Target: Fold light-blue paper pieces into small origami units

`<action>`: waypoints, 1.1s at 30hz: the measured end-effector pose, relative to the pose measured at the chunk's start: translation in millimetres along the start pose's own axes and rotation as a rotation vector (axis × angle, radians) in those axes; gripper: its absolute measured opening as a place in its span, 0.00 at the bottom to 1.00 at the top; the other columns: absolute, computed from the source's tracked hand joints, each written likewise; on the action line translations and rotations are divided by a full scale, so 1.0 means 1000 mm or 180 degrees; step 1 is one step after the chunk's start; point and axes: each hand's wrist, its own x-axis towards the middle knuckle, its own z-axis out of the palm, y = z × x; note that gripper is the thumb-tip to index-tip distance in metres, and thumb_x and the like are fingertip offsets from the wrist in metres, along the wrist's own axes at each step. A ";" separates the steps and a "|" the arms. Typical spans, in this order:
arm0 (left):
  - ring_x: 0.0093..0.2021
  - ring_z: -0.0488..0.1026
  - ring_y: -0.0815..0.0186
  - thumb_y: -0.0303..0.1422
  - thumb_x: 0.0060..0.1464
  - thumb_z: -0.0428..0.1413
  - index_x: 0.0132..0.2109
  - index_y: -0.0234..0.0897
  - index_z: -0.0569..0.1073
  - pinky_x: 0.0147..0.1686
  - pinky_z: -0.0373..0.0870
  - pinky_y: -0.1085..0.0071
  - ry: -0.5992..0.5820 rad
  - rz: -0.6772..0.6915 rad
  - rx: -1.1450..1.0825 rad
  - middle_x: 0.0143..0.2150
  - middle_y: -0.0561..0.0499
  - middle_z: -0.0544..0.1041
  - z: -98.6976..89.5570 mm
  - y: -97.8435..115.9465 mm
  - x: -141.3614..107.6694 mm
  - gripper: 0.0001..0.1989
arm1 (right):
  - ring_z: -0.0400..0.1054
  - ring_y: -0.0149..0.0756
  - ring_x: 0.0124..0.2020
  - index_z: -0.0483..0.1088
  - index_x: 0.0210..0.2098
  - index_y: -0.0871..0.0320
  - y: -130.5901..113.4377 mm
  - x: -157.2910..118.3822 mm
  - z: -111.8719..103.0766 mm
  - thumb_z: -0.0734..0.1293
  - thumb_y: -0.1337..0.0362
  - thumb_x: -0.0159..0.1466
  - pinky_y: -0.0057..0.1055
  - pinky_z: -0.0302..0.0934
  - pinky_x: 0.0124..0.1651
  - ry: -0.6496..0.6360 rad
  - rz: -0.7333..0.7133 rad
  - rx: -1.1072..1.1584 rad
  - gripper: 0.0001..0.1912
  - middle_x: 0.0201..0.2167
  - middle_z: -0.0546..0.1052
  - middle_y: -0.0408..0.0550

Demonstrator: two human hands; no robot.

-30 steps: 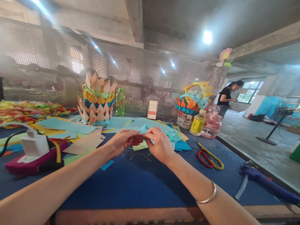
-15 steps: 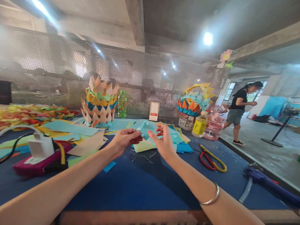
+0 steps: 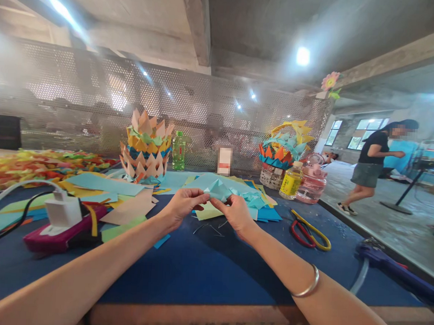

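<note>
I find the left fingers pinching the left edge of the folded paper. The right fingers, spread half a second ago, now grip its near side, which I judge steadies it above the worktop, scissors lying rightward.

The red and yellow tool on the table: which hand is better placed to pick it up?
Likely the right hand: the tool lies to its right, nearer than to the left hand, which would reach past the right arm. Both hands hold folded blue paper.
</note>
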 end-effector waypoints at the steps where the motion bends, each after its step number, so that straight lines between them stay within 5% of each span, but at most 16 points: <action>1: 0.26 0.64 0.71 0.39 0.38 0.62 0.23 0.33 0.73 0.31 0.62 0.73 -0.0019 -0.0018 0.0013 0.23 0.54 0.69 0.000 0.000 0.000 0.12 | 0.58 0.29 0.24 0.70 0.24 0.62 0.001 0.000 0.000 0.69 0.51 0.49 0.27 0.55 0.28 -0.0033 -0.0021 -0.0010 0.18 0.21 0.69 0.43; 9: 0.29 0.65 0.70 0.38 0.40 0.62 0.24 0.33 0.72 0.33 0.63 0.72 -0.0316 -0.0199 -0.0309 0.24 0.53 0.69 -0.002 0.003 -0.001 0.12 | 0.56 0.28 0.22 0.70 0.23 0.61 -0.008 0.000 -0.003 0.69 0.49 0.49 0.26 0.52 0.25 -0.0337 -0.0062 0.0190 0.19 0.20 0.67 0.43; 17: 0.29 0.65 0.70 0.39 0.38 0.63 0.27 0.33 0.73 0.32 0.62 0.73 -0.0424 -0.0017 0.0040 0.26 0.53 0.70 -0.006 -0.003 0.004 0.13 | 0.46 0.24 0.20 0.65 0.20 0.61 0.002 0.004 -0.005 0.66 0.51 0.52 0.24 0.42 0.21 -0.0387 -0.0357 -0.0555 0.18 0.16 0.57 0.37; 26: 0.25 0.66 0.71 0.41 0.37 0.63 0.23 0.33 0.70 0.30 0.64 0.73 -0.0101 -0.0018 0.0238 0.22 0.54 0.69 -0.005 -0.004 0.005 0.15 | 0.58 0.28 0.21 0.68 0.24 0.61 0.002 0.004 -0.006 0.67 0.57 0.52 0.26 0.52 0.24 -0.0405 -0.0338 -0.0833 0.12 0.19 0.67 0.42; 33: 0.24 0.67 0.70 0.42 0.38 0.62 0.27 0.33 0.72 0.27 0.64 0.73 -0.0173 0.0025 0.0426 0.24 0.52 0.72 -0.006 -0.006 0.006 0.16 | 0.53 0.27 0.21 0.64 0.21 0.59 0.002 0.005 -0.007 0.64 0.58 0.55 0.25 0.50 0.25 -0.0193 -0.0553 -0.0786 0.11 0.16 0.60 0.37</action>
